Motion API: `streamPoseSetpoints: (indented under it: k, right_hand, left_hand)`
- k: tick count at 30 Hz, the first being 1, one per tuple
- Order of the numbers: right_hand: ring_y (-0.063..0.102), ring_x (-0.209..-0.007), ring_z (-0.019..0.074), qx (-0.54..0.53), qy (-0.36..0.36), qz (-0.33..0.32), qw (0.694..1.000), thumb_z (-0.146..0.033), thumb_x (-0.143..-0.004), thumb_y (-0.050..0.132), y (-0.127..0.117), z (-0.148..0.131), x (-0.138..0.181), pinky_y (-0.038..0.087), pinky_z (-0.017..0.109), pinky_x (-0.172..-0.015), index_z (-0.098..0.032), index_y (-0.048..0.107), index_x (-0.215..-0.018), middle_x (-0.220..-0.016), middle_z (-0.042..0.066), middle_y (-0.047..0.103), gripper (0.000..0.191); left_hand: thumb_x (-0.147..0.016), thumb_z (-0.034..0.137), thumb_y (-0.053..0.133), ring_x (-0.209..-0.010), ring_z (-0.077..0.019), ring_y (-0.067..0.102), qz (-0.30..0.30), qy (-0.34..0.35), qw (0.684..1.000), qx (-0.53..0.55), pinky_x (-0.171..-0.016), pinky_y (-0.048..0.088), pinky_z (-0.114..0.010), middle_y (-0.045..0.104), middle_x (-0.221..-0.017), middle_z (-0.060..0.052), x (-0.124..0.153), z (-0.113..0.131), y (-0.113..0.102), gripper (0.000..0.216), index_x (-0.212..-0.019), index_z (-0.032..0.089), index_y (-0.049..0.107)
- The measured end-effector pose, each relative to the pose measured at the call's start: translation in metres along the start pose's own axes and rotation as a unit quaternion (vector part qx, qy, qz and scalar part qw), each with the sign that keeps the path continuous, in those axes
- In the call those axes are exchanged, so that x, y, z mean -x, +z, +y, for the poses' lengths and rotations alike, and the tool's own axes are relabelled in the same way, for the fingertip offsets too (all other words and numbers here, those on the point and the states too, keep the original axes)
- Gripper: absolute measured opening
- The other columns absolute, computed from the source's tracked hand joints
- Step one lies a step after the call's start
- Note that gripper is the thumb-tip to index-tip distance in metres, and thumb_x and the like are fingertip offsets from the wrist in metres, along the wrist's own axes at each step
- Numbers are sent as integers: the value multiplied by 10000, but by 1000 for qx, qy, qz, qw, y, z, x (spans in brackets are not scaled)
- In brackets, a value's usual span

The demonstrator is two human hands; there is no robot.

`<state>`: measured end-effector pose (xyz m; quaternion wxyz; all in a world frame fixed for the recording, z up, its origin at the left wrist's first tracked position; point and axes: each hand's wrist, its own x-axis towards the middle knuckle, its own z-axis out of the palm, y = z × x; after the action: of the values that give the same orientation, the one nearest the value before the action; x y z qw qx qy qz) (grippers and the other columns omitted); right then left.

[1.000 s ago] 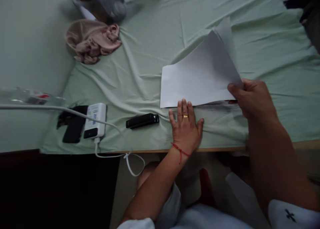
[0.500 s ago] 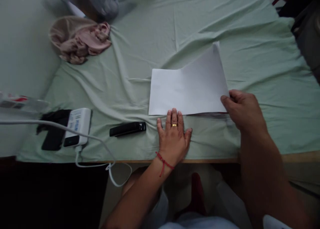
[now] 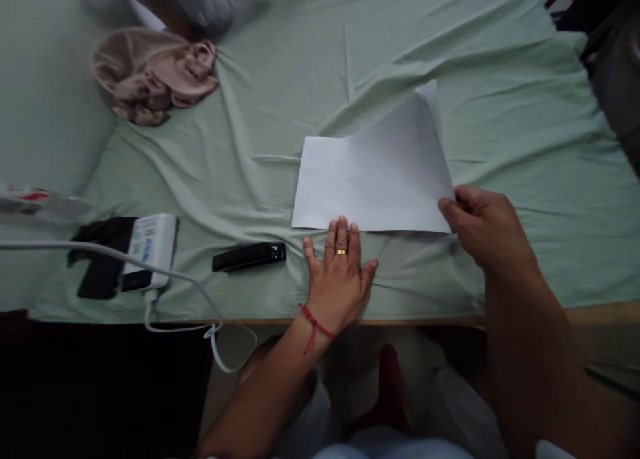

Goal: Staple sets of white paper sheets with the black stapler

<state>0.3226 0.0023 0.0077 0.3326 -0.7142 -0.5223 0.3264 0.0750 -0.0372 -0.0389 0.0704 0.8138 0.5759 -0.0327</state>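
White paper (image 3: 370,179) lies on the green cloth, its right part lifted and curved, with the far right corner raised. Whether it is one sheet or more, I cannot tell. My right hand (image 3: 483,225) pinches its near right corner between thumb and fingers. Flat on the cloth, with fingers spread, my left hand (image 3: 340,275) touches the paper's near edge with its fingertips. A ring is on one finger and a red string around the wrist. To the left of that hand lies a black stapler (image 3: 249,256).
A green cloth (image 3: 530,172) covers the table. At left are a white power bank (image 3: 150,251) with a white cable (image 3: 200,282) crossing over it, and a black item (image 3: 100,275). Farther back sit a crumpled pink cloth (image 3: 165,79) and a blurred clear container (image 3: 200,9).
My right hand has drawn the paper's right corner slightly nearer, and the far right corner curls a little more. My left hand remains flat at the near edge. The view has shifted slightly.
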Motion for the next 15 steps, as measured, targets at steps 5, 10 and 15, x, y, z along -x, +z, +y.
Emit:
streamPoseSetpoints:
  k: [5, 10, 15]
  right_hand:
    - [405, -640, 151, 12, -7, 5, 1000, -330, -936, 602, 1, 3, -1, 315, 334, -636, -233, 530, -715, -652, -16, 464, 252]
    - [458, -659, 166, 29, -22, 10, 999, -293, -935, 585, 3, 2, -3, 332, 344, -653, -236, 523, -727, -665, -4, 513, 225]
    - [434, -657, 168, 41, -28, 19, 999, -296, -949, 586, 3, -1, -1, 330, 343, -651, -242, 468, -706, -656, -3, 486, 275]
  left_hand:
    - [-1143, 453, 400, -1734, -380, 210, 7, 2, 1000, 9, -1311, 140, -831, 212, -1838, -227, 0, -1, 3, 714, -1755, 98, 304]
    - [-1134, 559, 398, -1731, -388, 221, 26, 9, 999, 27, -1330, 81, -804, 238, -1833, -248, 1, -5, 7, 766, -1755, 116, 321]
    - [-1120, 657, 340, -1727, -411, 222, 49, 15, 998, 41, -1322, 67, -815, 254, -1827, -266, 2, -8, 11, 842, -1758, 108, 310]
